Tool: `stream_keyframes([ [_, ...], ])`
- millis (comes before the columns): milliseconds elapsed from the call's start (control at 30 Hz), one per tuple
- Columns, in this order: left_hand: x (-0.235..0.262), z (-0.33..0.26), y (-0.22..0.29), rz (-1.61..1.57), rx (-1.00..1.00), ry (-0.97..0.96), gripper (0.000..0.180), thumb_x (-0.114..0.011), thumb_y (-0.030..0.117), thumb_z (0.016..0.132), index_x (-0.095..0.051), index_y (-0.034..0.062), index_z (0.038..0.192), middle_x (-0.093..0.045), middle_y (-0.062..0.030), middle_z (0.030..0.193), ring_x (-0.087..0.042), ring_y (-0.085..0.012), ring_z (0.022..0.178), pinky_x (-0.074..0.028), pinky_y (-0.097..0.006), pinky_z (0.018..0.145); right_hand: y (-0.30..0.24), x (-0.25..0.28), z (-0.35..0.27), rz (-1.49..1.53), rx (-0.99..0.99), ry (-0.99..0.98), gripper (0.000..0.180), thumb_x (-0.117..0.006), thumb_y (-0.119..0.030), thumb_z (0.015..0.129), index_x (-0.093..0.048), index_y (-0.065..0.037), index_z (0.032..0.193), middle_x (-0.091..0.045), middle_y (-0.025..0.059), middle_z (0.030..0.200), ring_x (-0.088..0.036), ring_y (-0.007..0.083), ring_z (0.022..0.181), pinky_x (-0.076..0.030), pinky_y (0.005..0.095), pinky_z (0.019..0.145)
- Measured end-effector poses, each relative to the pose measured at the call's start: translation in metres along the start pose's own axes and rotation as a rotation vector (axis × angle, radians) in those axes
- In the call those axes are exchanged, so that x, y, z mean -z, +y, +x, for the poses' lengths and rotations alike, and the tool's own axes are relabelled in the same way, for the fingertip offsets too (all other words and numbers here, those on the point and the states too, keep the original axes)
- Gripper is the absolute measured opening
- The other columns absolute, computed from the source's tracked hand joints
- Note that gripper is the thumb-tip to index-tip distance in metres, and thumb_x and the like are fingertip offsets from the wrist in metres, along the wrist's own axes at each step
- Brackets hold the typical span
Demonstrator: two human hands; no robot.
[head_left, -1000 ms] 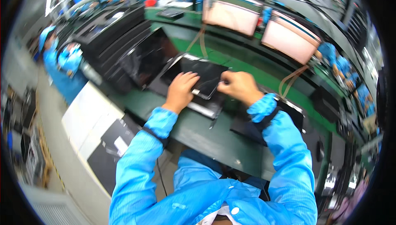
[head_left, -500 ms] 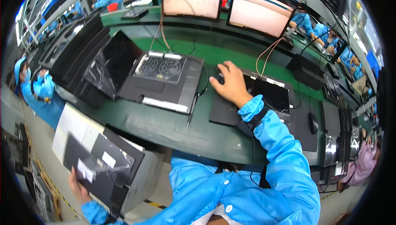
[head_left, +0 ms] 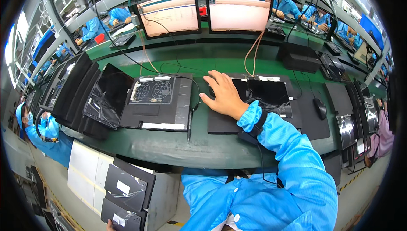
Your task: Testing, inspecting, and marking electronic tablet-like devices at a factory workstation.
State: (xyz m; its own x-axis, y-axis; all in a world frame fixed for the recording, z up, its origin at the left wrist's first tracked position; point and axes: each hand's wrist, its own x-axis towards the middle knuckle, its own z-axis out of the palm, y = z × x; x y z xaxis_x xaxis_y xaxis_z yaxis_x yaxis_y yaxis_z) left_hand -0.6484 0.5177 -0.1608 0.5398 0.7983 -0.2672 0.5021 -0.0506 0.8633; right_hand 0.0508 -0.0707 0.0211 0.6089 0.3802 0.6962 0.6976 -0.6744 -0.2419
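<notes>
My right hand (head_left: 224, 95) reaches over a black foam pad (head_left: 218, 123) with its fingers spread, holding nothing that I can see. Beside it on the pad lies a black-screened tablet (head_left: 267, 92) with clear film and a cable at its right edge. At the lower left, only a little of my left hand (head_left: 110, 225) shows, its fingers closed at the edge of a dark tablet (head_left: 121, 215) with a white label. A second dark tablet (head_left: 123, 187), also labelled and partly in clear film, lies just beyond it on black foam.
Left of my right hand is a foam holder (head_left: 182, 99) with a circle-patterned panel (head_left: 152, 90); a pen (head_left: 189, 125) lies alongside. Tablets between foam sheets (head_left: 85, 95) stand at left. A mouse (head_left: 320, 109) sits right; two monitors (head_left: 239, 12) stand behind. Co-workers (head_left: 91, 29) sit beyond.
My left hand has moved down toward the view's lower edge; the tablet it holds now lies below the other one instead of overlapping it. My right hand stays over the pad. The view has shifted.
</notes>
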Motion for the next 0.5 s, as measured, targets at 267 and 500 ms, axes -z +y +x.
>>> stream_keyframes([
  [267, -0.158, 0.086, 0.172, -0.374, 0.348, 0.073, 0.049, -0.076, 0.027, 0.093, -0.065, -0.004, 0.131, -0.074, -0.018, 0.115, -0.068, -0.0255, 0.094, -0.056, -0.038, 0.088, 0.014, 0.127, -0.091, 0.134, 0.061, 0.061, 0.038, -0.079, -0.022, 0.083, -0.068, -0.003, 0.114, -0.059, 0.0214, 0.132, -0.058, 0.0415, 0.118, -0.047, 0.0497, 0.103],
  [500, -0.221, 0.119, 0.201, -0.163, 0.176, 0.115, 0.045, -0.072, 0.021, 0.096, -0.063, -0.0026, 0.133, -0.072, -0.0162, 0.117, -0.068, -0.0237, 0.101, -0.054, -0.036, 0.091, 0.121, 0.297, -0.227, -0.835, -0.472, 0.088, 0.051, -0.077, -0.024, 0.079, -0.062, -0.002, 0.122, -0.062, 0.0173, 0.126, -0.059, 0.0368, 0.119, -0.045, 0.0498, 0.099],
])
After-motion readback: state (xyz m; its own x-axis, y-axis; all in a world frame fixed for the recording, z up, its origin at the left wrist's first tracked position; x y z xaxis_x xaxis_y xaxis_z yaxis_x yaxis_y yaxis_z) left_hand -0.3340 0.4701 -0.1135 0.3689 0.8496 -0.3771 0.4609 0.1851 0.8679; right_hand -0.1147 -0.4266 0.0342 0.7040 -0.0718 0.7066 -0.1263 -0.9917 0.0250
